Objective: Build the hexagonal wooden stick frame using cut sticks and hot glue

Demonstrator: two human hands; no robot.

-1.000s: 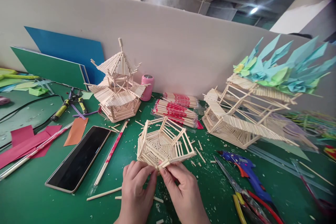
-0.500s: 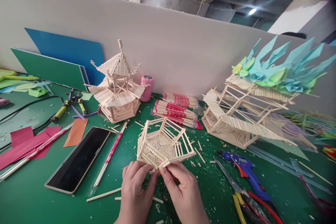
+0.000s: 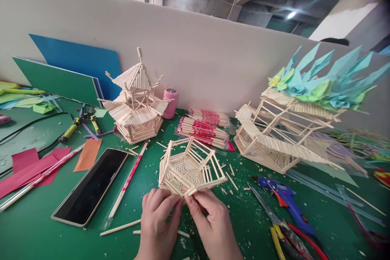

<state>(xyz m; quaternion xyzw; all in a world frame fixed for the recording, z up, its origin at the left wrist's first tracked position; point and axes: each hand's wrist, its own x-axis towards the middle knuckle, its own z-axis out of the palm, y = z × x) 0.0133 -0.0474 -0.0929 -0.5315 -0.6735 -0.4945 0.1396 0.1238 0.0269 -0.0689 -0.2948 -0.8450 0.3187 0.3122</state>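
Observation:
A small six-sided frame of wooden sticks (image 3: 185, 166) stands slightly tilted in front of me, with a woven-looking stick floor and open sides. My left hand (image 3: 160, 219) pinches its near lower corner from the left. Close beside it, my right hand (image 3: 210, 219) grips the same corner between thumb and fingers. The fingertips nearly meet there, and they hide the corner joint. Loose wooden sticks (image 3: 120, 227) lie on the green table by my left wrist.
Behind stand a stick pagoda (image 3: 137, 101), a pink container (image 3: 170, 101) and packs of sticks (image 3: 204, 130). At right are a larger stick model (image 3: 274, 138), a blue glue gun (image 3: 286, 199) and pliers (image 3: 283, 227). A phone (image 3: 91, 187) and pink paper (image 3: 30, 170) lie left.
Almost nothing differs. Both hands keep hold of the stick frame's near corner, with only a slight shift of the left fingers.

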